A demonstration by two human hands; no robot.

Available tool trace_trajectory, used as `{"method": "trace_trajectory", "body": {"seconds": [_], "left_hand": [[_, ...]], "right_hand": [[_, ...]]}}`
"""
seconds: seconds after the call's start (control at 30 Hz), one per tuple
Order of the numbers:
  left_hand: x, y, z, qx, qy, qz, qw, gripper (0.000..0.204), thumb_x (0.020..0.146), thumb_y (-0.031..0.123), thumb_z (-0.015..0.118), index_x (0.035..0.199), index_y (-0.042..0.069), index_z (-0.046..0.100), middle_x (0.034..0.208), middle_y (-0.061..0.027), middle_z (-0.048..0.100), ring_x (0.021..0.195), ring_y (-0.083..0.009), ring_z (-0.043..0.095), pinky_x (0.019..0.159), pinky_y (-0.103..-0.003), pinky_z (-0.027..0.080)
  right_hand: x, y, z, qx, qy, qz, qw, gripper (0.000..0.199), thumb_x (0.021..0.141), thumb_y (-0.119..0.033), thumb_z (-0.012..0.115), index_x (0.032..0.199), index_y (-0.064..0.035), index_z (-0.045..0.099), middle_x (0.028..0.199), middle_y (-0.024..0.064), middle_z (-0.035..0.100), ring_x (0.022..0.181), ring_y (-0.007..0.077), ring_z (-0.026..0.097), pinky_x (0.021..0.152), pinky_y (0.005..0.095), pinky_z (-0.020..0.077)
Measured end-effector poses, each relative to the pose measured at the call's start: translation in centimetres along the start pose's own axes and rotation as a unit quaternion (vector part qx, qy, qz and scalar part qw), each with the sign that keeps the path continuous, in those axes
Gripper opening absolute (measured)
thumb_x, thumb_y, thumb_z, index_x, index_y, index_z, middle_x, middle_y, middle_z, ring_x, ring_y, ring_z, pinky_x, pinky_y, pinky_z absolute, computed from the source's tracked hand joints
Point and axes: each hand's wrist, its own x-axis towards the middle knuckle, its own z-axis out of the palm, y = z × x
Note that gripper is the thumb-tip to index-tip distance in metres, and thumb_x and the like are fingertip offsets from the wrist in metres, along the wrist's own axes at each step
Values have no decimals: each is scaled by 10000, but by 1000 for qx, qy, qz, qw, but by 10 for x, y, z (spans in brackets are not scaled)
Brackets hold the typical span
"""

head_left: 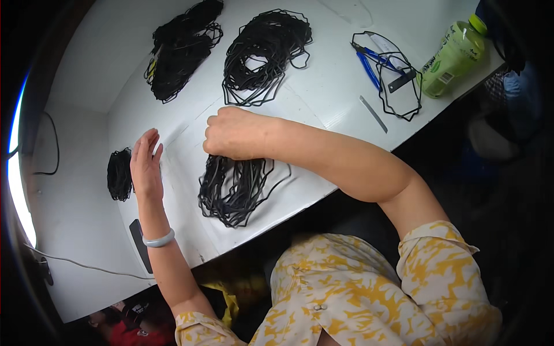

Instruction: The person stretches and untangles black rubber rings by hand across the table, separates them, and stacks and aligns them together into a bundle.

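Observation:
My right hand [234, 134] is closed over the top of a bundle of thin black gasket-like loops [231, 199], which hangs toward me on the white table. Its fingertips are curled out of sight, and the upper part of the bundle is hidden under it. My left hand [146, 164] is raised to the left with its fingers stretched and holds nothing that I can see. Close beside it, a smaller black bundle of loops [119, 175] lies on the table. A pale bangle [158, 239] circles my left wrist.
Two larger heaps of black loops, one [183, 55] and another [266, 49], lie farther back. At the right are blue-handled pliers [369, 68], a few loose loops [404, 115], a thin metal strip [374, 114] and a green bottle [453, 57] near the table edge.

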Motion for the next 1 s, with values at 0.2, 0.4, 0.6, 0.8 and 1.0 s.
{"method": "trace_trajectory", "body": {"seconds": [0.2, 0.4, 0.6, 0.8, 1.0], "left_hand": [[2, 1, 34, -218, -324, -163, 906, 615, 1024, 463, 302, 1167, -86, 540, 1078, -189, 639, 984, -240, 643, 870, -320, 511], [-48, 11, 52, -339, -483, -180, 787, 891, 893, 681, 393, 1185, -153, 508, 1055, -284, 638, 991, -402, 645, 922, -473, 510], [-55, 51, 23, -221, -492, -123, 833, 789, 618, 248, 884, 1194, -149, 521, 997, -285, 660, 967, -393, 661, 935, -476, 491], [-58, 32, 23, -285, -530, -60, 796, 976, 617, 339, 887, 1301, -165, 406, 1121, -332, 602, 1110, -446, 582, 989, -514, 433], [-68, 30, 53, -404, -455, -165, 777, 1053, 820, 725, 488, 1407, -111, 234, 1278, -385, 457, 1047, -459, 602, 992, -579, 411]], "right_hand": [[-5, 3, -11, 70, 293, -25, 953, 132, 648, -43, 659, 751, -77, 584, 740, 37, 587, 748, 233, 589, 643, 358, 499], [-2, 9, -11, 161, 289, 99, 939, 232, 582, -1, 684, 787, -73, 601, 744, 54, 617, 758, 263, 605, 645, 352, 507], [-1, 9, -14, 232, 325, 53, 915, 219, 628, -30, 710, 824, -67, 621, 761, 64, 630, 753, 272, 614, 639, 359, 500], [0, -3, -6, 292, 239, 51, 925, 186, 659, -55, 701, 822, -45, 611, 712, 110, 610, 694, 306, 616, 640, 370, 501], [-3, 8, -2, 363, 151, 170, 904, 196, 716, -37, 645, 912, -39, 646, 787, 95, 670, 740, 221, 662, 674, 306, 517]]}}
